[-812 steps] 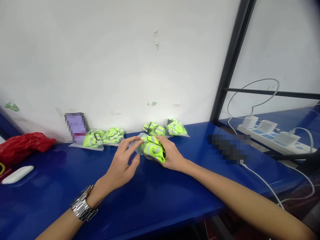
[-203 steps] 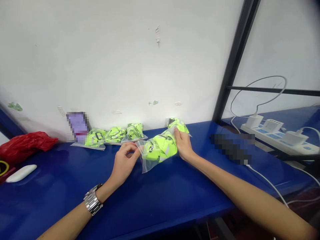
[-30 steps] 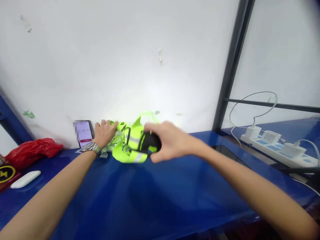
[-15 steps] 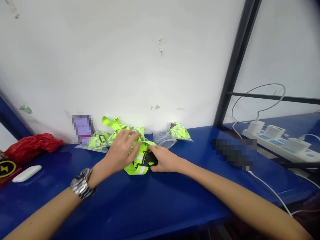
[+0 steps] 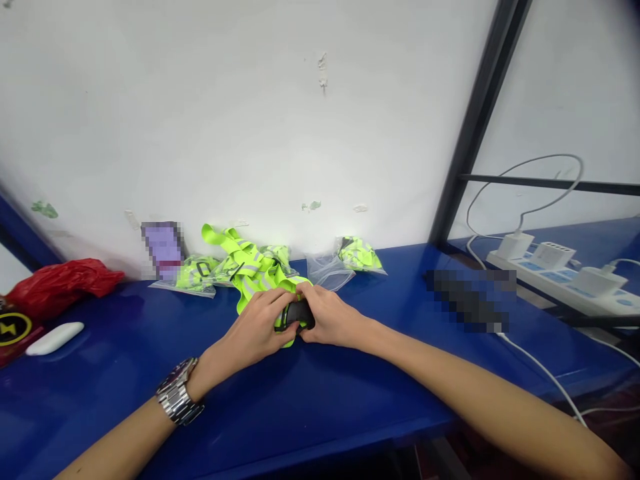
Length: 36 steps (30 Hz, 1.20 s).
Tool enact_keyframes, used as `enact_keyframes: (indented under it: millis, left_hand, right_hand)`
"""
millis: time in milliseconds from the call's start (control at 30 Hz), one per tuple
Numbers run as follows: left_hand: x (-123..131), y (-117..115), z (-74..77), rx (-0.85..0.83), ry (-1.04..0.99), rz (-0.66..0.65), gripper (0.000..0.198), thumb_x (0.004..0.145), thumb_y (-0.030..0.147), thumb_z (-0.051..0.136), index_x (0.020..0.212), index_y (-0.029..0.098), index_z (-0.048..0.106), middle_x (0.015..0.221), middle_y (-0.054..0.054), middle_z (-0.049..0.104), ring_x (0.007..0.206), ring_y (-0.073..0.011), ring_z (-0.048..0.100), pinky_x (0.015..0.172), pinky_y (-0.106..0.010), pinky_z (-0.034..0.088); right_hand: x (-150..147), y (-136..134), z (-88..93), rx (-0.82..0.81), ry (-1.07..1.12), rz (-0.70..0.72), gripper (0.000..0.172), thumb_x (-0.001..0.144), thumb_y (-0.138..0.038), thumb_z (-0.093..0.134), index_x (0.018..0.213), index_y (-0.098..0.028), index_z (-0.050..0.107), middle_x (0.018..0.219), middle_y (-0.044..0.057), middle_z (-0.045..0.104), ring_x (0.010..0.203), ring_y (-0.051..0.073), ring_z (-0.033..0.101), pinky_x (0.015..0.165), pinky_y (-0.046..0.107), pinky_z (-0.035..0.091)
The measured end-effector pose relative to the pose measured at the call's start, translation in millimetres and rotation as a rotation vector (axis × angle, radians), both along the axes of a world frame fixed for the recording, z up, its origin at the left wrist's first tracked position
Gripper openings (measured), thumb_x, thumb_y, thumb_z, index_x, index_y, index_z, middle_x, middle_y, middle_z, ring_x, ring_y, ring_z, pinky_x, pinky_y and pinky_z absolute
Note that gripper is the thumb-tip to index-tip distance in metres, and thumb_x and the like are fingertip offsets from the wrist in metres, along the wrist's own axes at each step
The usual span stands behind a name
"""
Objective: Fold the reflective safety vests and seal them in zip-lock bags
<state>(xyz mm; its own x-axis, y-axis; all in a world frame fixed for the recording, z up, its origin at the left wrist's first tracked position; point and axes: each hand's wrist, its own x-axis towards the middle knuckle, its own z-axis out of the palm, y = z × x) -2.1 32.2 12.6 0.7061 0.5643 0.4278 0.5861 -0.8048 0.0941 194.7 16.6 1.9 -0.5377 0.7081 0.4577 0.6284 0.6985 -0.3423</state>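
Note:
A black plastic buckle [image 5: 299, 313] on a neon-yellow reflective strap [image 5: 253, 263] is between my hands, close above the blue table [image 5: 280, 413]. From the left, my left hand [image 5: 263, 323] grips the strap end of the buckle, thumb below and fingers over the top. My right hand [image 5: 334, 316] is closed round the buckle's right side. The fingers cover part of the buckle, so I cannot tell whether its halves are joined. Most of the strap lies in loose, tangled loops behind my hands, towards the wall.
Clear bags with folded yellow straps, one left [image 5: 196, 273] and one right [image 5: 361, 255], lie by the wall. A pixelated phone-like object [image 5: 164, 250], red plastic bag [image 5: 65, 287] and white case [image 5: 56, 339] are leftward. Rightward are a pixelated dark object [image 5: 465, 300] and power strip [image 5: 560, 277].
My left hand has come down and right from above the strap and closed at the buckle. My right hand keeps its hold. More of the loose strap shows behind, and the view has shifted slightly.

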Motion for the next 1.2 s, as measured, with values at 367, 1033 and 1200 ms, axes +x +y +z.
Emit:
enact_keyframes:
  millis: [367, 1033, 1200]
  left_hand:
    - [4.0, 0.7, -8.1, 0.142, -0.011, -0.005, 0.013, 0.079, 0.015, 0.053, 0.092, 0.019, 0.052, 0.087, -0.004, 0.062, 0.078, -0.0188, 0.061, 0.066, -0.029, 0.047]
    - [-4.6, -9.8, -7.7, 0.277, 0.000, 0.197, 0.056, 0.083, 0.038, 0.061, 0.132, 0.016, 0.046, 0.116, -0.016, 0.055, 0.111, -0.0343, 0.050, 0.093, -0.051, 0.046]
    - [-9.5, -4.5, -12.3, 0.228, -0.106, 0.146, 0.051, 0.085, 0.031, 0.060, 0.131, 0.018, 0.041, 0.115, -0.015, 0.055, 0.108, -0.0308, 0.053, 0.093, -0.047, 0.047]
  right_hand:
    - [2.5, -0.2, 4.0, 0.075, -0.049, 0.038, 0.054, 0.067, -0.016, 0.064, 0.115, -0.015, 0.040, 0.103, 0.012, 0.057, 0.095, 0.025, 0.056, 0.081, 0.037, 0.046]
    - [20.5, 8.8, -2.4, 0.169, -0.076, -0.093, 0.054, 0.069, -0.022, 0.065, 0.119, -0.011, 0.049, 0.110, 0.016, 0.061, 0.106, 0.030, 0.055, 0.089, 0.042, 0.046]
    - [21.2, 9.7, 0.0, 0.199, -0.069, -0.110, 0.053, 0.074, -0.026, 0.064, 0.122, -0.013, 0.050, 0.113, 0.016, 0.061, 0.107, 0.030, 0.056, 0.091, 0.044, 0.045]
